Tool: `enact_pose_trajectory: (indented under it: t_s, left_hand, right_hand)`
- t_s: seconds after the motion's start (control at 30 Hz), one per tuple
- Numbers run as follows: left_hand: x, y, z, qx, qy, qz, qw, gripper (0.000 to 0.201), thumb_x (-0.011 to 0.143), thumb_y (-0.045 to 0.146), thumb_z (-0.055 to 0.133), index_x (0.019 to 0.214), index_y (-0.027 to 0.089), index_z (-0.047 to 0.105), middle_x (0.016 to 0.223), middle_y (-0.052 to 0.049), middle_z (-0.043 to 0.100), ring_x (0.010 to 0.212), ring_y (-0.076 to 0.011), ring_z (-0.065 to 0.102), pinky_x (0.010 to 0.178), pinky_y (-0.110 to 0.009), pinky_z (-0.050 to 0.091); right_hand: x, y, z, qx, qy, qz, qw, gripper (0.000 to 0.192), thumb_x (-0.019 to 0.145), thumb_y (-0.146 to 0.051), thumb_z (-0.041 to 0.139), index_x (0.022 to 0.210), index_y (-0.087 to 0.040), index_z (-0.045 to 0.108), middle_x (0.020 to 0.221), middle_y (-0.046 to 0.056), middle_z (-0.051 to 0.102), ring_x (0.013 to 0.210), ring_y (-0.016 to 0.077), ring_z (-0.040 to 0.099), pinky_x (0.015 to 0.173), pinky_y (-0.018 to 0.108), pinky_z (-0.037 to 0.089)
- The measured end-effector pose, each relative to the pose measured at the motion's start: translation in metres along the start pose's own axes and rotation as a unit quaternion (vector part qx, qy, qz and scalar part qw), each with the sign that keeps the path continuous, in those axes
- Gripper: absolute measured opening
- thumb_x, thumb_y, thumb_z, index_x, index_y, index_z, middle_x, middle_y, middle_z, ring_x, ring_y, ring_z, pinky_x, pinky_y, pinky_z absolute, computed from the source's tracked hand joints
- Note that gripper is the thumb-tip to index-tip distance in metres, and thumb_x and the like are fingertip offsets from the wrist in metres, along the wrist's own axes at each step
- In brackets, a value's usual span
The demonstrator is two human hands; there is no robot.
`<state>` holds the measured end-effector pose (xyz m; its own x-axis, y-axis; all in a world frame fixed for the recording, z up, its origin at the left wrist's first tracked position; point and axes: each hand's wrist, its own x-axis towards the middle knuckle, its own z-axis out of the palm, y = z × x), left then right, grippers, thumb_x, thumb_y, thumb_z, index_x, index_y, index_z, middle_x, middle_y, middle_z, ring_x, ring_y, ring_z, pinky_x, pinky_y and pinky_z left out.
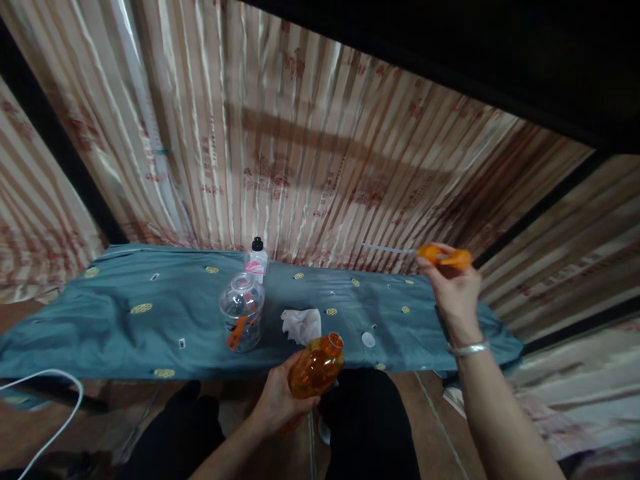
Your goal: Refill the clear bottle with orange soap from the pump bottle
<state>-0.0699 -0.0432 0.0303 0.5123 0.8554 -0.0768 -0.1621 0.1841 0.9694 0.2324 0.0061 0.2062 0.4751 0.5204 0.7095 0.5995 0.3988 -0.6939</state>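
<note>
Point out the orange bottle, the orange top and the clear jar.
Orange bottle (315, 368), head view, on the middle of its body.
Orange top (457, 259), head view, on its orange plastic part.
Clear jar (243, 305), head view, on its side below the neck.

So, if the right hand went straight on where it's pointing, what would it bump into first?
Probably the striped curtain. The right hand, holding an orange top, points forward toward it, and nothing shows in between, though how far away it is isn't clear.
</note>
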Motion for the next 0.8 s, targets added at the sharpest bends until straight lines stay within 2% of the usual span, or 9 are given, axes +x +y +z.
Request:
enact_pose_trajectory:
  t_s: [0.03, 0.1, 0.13, 0.27, 0.37, 0.53, 0.63, 0.8]
  left_hand:
    - [0.000, 0.001, 0.001, 0.006, 0.001, 0.004, 1.000, 0.071, 0.056, 0.007, 0.076, 0.124, 0.015, 0.056, 0.115, -0.012, 0.070, 0.106, -0.0305, 0.066, 0.094, -0.041, 0.052]
    - [0.002, 0.002, 0.004, 0.019, -0.001, 0.013, 1.000, 0.070, 0.056, 0.005, 0.074, 0.123, 0.015, 0.057, 0.114, -0.012, 0.071, 0.105, -0.0306, 0.066, 0.093, -0.040, 0.052]
    - [0.003, 0.001, 0.005, 0.019, -0.001, 0.013, 1.000, 0.069, 0.056, 0.004, 0.074, 0.122, 0.015, 0.057, 0.114, -0.012, 0.071, 0.104, -0.0307, 0.067, 0.092, -0.040, 0.052]
    - [0.010, -0.003, 0.010, -0.024, -0.004, 0.004, 1.000, 0.068, 0.054, 0.002, 0.073, 0.119, 0.018, 0.059, 0.112, -0.010, 0.072, 0.102, -0.0312, 0.068, 0.091, -0.041, 0.053]
    - [0.015, -0.009, 0.011, -0.059, -0.014, 0.003, 0.998, 0.067, 0.054, 0.000, 0.072, 0.117, 0.019, 0.059, 0.114, -0.009, 0.071, 0.105, -0.0308, 0.067, 0.094, -0.042, 0.052]
    - [0.019, -0.014, 0.010, -0.075, -0.028, 0.001, 0.997, 0.069, 0.058, 0.002, 0.074, 0.123, 0.020, 0.056, 0.121, -0.010, 0.068, 0.111, -0.0300, 0.064, 0.099, -0.043, 0.048]
    - [0.022, -0.012, 0.010, -0.058, -0.026, -0.015, 0.998, 0.065, 0.059, 0.007, 0.076, 0.121, 0.019, 0.058, 0.119, -0.010, 0.069, 0.108, -0.0300, 0.065, 0.098, -0.043, 0.049]
    - [0.029, -0.004, 0.013, -0.054, -0.013, -0.034, 0.998, 0.065, 0.056, 0.009, 0.078, 0.117, 0.020, 0.060, 0.114, -0.009, 0.072, 0.106, -0.0306, 0.067, 0.095, -0.043, 0.050]
  right_hand:
    - [-0.001, 0.018, 0.009, -0.063, -0.033, -0.029, 0.997, 0.040, 0.070, -0.036, 0.073, 0.103, -0.016, 0.063, 0.093, 0.006, 0.070, 0.082, 0.0192, 0.066, 0.081, 0.039, 0.052]
    - [-0.005, 0.055, 0.026, -0.174, -0.125, -0.102, 0.972, 0.039, 0.079, -0.037, 0.063, 0.112, -0.016, 0.060, 0.098, 0.010, 0.070, 0.086, 0.0228, 0.065, 0.081, 0.043, 0.053]
    - [-0.007, 0.072, 0.035, -0.193, -0.162, -0.124, 0.960, 0.037, 0.081, -0.035, 0.062, 0.113, -0.018, 0.059, 0.102, 0.011, 0.069, 0.090, 0.0243, 0.065, 0.082, 0.044, 0.053]
    - [-0.018, 0.127, 0.067, -0.199, -0.280, -0.174, 0.923, 0.023, 0.088, -0.031, 0.057, 0.108, -0.022, 0.063, 0.108, 0.008, 0.068, 0.096, 0.0212, 0.063, 0.085, 0.039, 0.053]
    - [-0.029, 0.158, 0.081, -0.206, -0.344, -0.189, 0.897, 0.023, 0.093, -0.034, 0.054, 0.110, -0.021, 0.061, 0.113, 0.007, 0.064, 0.094, 0.0168, 0.062, 0.082, 0.037, 0.054]
    - [-0.043, 0.197, 0.076, -0.240, -0.408, -0.188, 0.861, 0.021, 0.093, -0.032, 0.054, 0.108, -0.020, 0.062, 0.110, 0.006, 0.064, 0.091, 0.0156, 0.063, 0.079, 0.035, 0.055]
    - [-0.047, 0.211, 0.069, -0.268, -0.424, -0.180, 0.846, 0.018, 0.092, -0.021, 0.051, 0.106, -0.021, 0.063, 0.107, 0.007, 0.068, 0.098, 0.0186, 0.065, 0.084, 0.034, 0.054]
    - [-0.049, 0.218, 0.057, -0.315, -0.410, -0.144, 0.844, 0.048, 0.079, -0.003, 0.040, 0.123, -0.012, 0.055, 0.121, 0.019, 0.065, 0.115, 0.0270, 0.062, 0.097, 0.041, 0.050]
